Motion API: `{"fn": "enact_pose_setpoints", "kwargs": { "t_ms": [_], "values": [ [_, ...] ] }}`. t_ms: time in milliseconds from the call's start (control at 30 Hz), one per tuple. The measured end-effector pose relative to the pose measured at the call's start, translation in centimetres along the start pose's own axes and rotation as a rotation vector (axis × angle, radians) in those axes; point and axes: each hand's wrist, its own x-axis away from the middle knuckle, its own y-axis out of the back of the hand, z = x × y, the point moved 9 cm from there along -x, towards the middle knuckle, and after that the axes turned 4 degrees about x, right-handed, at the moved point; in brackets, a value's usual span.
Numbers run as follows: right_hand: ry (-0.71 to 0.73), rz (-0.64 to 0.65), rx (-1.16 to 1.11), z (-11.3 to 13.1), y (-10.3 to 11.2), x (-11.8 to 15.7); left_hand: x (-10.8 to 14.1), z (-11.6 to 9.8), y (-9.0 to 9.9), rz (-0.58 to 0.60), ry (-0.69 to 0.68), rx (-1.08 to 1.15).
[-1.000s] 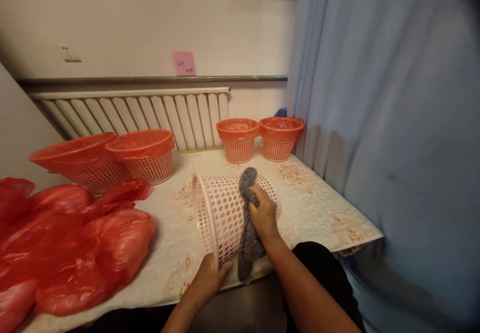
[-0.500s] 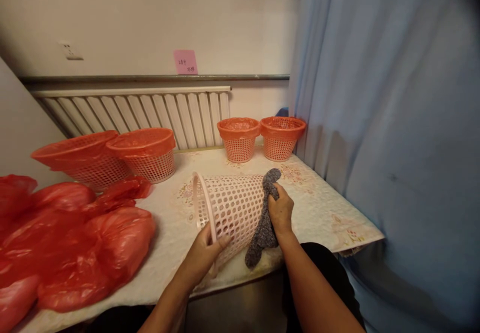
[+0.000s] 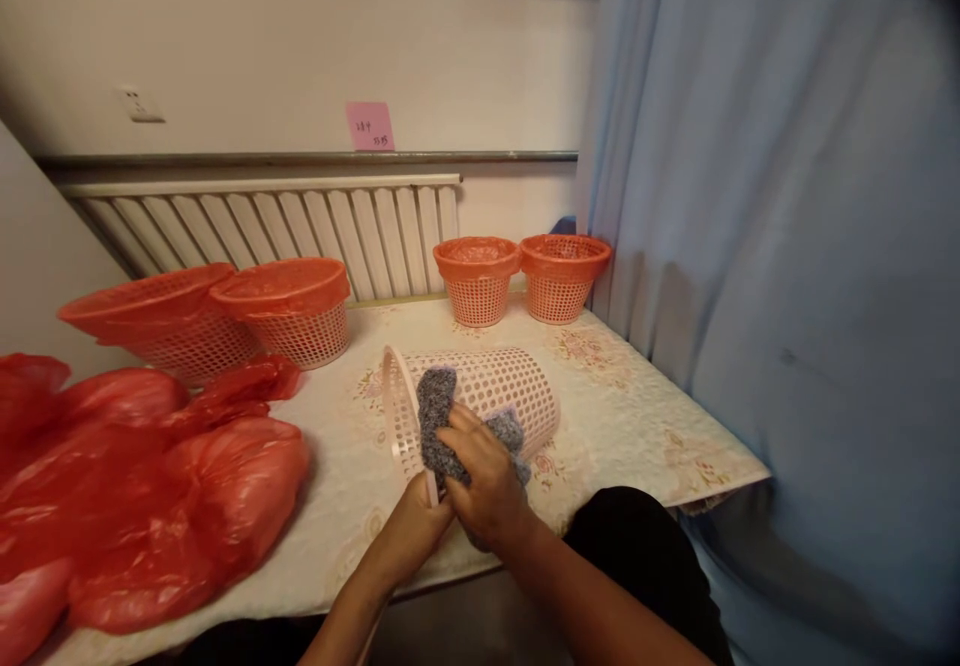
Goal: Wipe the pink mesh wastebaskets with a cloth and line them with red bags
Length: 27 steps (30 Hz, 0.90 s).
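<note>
A pale pink perforated plastic wastebasket (image 3: 517,378) lies on its side on the table, its mouth facing left. My left hand (image 3: 411,529) is closed on the near part of its rim. In my right hand (image 3: 487,476) is a dark grey cloth (image 3: 436,401), pressed against the outside of the basket close to the rim. Part of the cloth bulges out on the right of my fingers. My two hands almost touch, and the left fingertips are hidden inside the basket.
Red plastic bags (image 3: 165,506) are heaped on the table's left. Red-lined baskets stand at the back: a pair at left (image 3: 300,331) and a pair near the wall (image 3: 480,296). A blue curtain (image 3: 765,246) hangs along the right. The tablecloth (image 3: 637,426) is floral.
My right hand has slid the cloth leftward from the basket's base end to beside the rim. The left hand keeps its hold, and the basket has shifted only slightly.
</note>
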Motion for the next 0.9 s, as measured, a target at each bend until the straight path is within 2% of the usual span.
{"fn": "enact_pose_setpoints", "kwargs": {
  "t_ms": [100,200,400,500,567,633,767,900],
  "values": [
    [-0.017,-0.036,0.044,-1.4,0.1,-0.2,0.3,0.2,-0.2,0.04,-0.019,0.015],
    [-0.121,-0.145,0.111,-5.3,1.6,-0.3,0.7,0.6,-0.6,0.08,-0.026,0.018],
    [-0.555,-0.319,0.289,-15.4,6.8,1.9,1.7,2.4,-0.9,0.147,-0.006,-0.053],
    [-0.711,-0.362,0.343,-17.6,8.2,3.2,1.9,2.5,-1.0,0.171,-0.012,-0.068],
    [-0.7,-0.37,0.345,-17.0,8.0,3.2,1.9,2.2,-0.8,0.17,-0.005,-0.076],
    [-0.607,-0.36,0.323,-15.0,6.9,2.6,1.7,1.9,-0.7,0.169,-0.006,-0.084],
    [-0.316,-0.232,0.2,-8.1,3.1,1.3,1.4,1.7,-0.9,0.186,-0.041,-0.065],
    [-0.045,-0.099,0.072,-1.0,0.1,1.0,1.3,2.9,-0.7,0.138,-0.034,-0.064]
  ]
}}
